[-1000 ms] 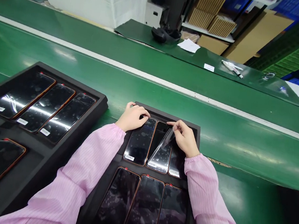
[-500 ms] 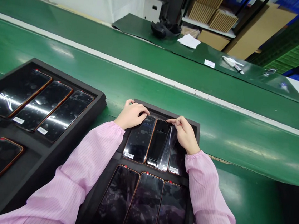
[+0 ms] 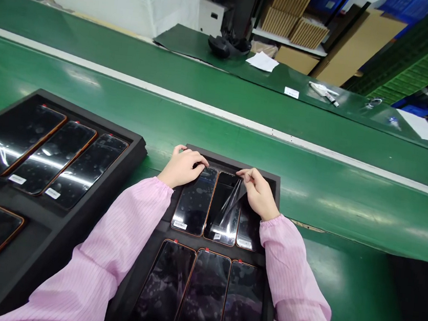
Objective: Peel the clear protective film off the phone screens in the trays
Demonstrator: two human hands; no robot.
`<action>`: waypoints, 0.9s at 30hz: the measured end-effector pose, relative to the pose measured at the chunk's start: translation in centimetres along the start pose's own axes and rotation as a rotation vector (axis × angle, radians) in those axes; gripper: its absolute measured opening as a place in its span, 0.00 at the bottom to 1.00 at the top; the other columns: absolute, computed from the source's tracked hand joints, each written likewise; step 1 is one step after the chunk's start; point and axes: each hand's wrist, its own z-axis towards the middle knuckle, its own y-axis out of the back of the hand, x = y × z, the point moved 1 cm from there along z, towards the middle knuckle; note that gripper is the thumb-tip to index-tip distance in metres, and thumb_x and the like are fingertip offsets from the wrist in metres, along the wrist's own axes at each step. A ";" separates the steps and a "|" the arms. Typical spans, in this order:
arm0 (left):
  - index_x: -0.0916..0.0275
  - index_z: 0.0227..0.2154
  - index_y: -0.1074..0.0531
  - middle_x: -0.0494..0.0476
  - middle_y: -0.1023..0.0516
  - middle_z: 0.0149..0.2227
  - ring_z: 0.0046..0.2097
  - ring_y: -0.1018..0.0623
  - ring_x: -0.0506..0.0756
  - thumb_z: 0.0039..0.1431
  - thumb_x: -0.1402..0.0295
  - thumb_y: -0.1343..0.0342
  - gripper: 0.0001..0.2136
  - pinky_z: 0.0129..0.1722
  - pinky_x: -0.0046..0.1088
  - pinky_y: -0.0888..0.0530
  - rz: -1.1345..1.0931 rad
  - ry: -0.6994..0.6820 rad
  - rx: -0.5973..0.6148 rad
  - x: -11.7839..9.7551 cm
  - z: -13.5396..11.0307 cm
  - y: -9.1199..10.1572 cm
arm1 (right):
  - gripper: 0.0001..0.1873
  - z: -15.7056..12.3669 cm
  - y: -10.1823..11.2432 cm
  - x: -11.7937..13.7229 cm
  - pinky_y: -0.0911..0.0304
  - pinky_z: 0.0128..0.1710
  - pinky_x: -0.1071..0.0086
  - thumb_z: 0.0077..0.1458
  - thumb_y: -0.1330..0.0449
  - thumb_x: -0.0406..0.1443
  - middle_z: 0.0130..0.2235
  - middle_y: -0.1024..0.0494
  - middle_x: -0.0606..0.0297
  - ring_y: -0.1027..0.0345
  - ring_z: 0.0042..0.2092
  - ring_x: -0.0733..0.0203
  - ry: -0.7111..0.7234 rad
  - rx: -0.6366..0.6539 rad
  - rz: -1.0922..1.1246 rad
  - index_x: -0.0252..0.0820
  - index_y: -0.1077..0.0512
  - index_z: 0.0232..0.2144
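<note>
A black foam tray (image 3: 274, 188) in front of me holds two rows of three dark phone screens with orange edges. My left hand (image 3: 182, 167) rests with curled fingers on the top of the back-left screen (image 3: 194, 204), pressing it down. My right hand (image 3: 258, 194) pinches the top corner of a clear protective film (image 3: 227, 211). The film is lifted off the back-middle screen (image 3: 225, 195) and still clings near its lower end. Both my sleeves are pink.
A second black tray (image 3: 134, 146) with more screens lies to the left on the green conveyor belt (image 3: 312, 177). Beyond the belt are a dark mat with a black device (image 3: 223, 45), white paper (image 3: 263, 62), pens (image 3: 324, 92) and stacked cardboard.
The film stays pinched in my right hand and has shifted slightly, peeled a little further over the middle screen. My head turned, sliding the view to the left. The left hand has stayed put.
</note>
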 end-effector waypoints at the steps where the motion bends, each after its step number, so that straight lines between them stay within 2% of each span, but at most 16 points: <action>1: 0.54 0.35 0.24 0.49 0.20 0.41 0.46 0.25 0.55 0.61 0.69 0.52 0.10 0.60 0.46 0.49 0.002 -0.002 0.000 0.0 0.0 0.0 | 0.07 -0.1 0.0 0.2 0.39 0.51 0.59 0.60 0.51 0.35 0.45 0.25 0.56 0.31 0.49 0.55 0.013 -0.001 -0.037 0.45 0.43 0.29; 4: 0.55 0.35 0.24 0.49 0.20 0.41 0.46 0.24 0.56 0.61 0.69 0.52 0.10 0.60 0.46 0.49 0.007 -0.007 0.000 0.0 0.0 0.0 | 0.05 -0.4 0.1 0.8 0.38 0.50 0.59 0.59 0.49 0.35 0.45 0.24 0.56 0.30 0.50 0.54 0.059 0.021 -0.129 0.44 0.41 0.30; 8: 0.55 0.35 0.24 0.50 0.20 0.41 0.45 0.24 0.56 0.61 0.68 0.52 0.10 0.60 0.46 0.49 0.003 -0.004 0.000 -0.1 0.0 0.0 | 0.02 -0.6 0.4 1.0 0.37 0.49 0.60 0.59 0.46 0.35 0.40 0.23 0.61 0.28 0.45 0.55 0.083 0.010 -0.164 0.45 0.38 0.34; 12: 0.55 0.34 0.24 0.49 0.20 0.41 0.45 0.24 0.56 0.61 0.68 0.52 0.10 0.60 0.46 0.49 0.005 -0.005 0.002 -0.1 0.0 0.0 | 0.10 -0.6 0.6 1.1 0.36 0.46 0.62 0.56 0.42 0.33 0.35 0.23 0.65 0.27 0.39 0.58 0.113 -0.040 -0.123 0.45 0.35 0.42; 15: 0.54 0.35 0.24 0.49 0.20 0.41 0.45 0.24 0.55 0.61 0.68 0.51 0.10 0.60 0.46 0.48 0.016 -0.004 -0.001 0.0 0.0 0.0 | 0.12 -0.7 0.4 1.7 0.34 0.40 0.65 0.55 0.40 0.34 0.32 0.23 0.67 0.29 0.33 0.61 0.102 -0.037 -0.030 0.44 0.31 0.44; 19: 0.54 0.35 0.24 0.49 0.19 0.41 0.44 0.24 0.56 0.60 0.67 0.50 0.08 0.59 0.46 0.48 0.022 0.005 0.006 0.1 0.0 -0.1 | 0.07 -0.8 -0.1 2.8 0.32 0.32 0.67 0.55 0.39 0.38 0.34 0.21 0.64 0.30 0.29 0.63 -0.011 0.014 0.194 0.43 0.24 0.35; 21: 0.54 0.35 0.24 0.49 0.19 0.40 0.44 0.24 0.56 0.59 0.67 0.49 0.08 0.59 0.47 0.48 0.018 0.004 0.007 0.2 0.0 -0.1 | 0.07 -0.9 -0.4 3.2 0.30 0.31 0.67 0.54 0.39 0.39 0.35 0.20 0.63 0.29 0.28 0.64 -0.103 0.057 0.336 0.42 0.23 0.33; 23: 0.53 0.35 0.24 0.49 0.19 0.40 0.45 0.24 0.56 0.59 0.66 0.49 0.08 0.59 0.47 0.48 0.017 0.006 0.007 0.2 -0.1 -0.2 | 0.08 -0.9 -0.6 3.4 0.28 0.35 0.65 0.53 0.37 0.38 0.37 0.20 0.62 0.27 0.29 0.63 -0.191 0.109 0.457 0.42 0.22 0.35; 27: 0.53 0.36 0.24 0.50 0.19 0.41 0.45 0.24 0.57 0.59 0.66 0.49 0.08 0.59 0.47 0.48 0.024 0.013 0.008 0.2 -0.1 -0.2 | 0.12 -1.1 -0.7 3.3 0.26 0.47 0.59 0.51 0.36 0.36 0.43 0.20 0.61 0.23 0.38 0.59 -0.303 0.200 0.603 0.41 0.22 0.40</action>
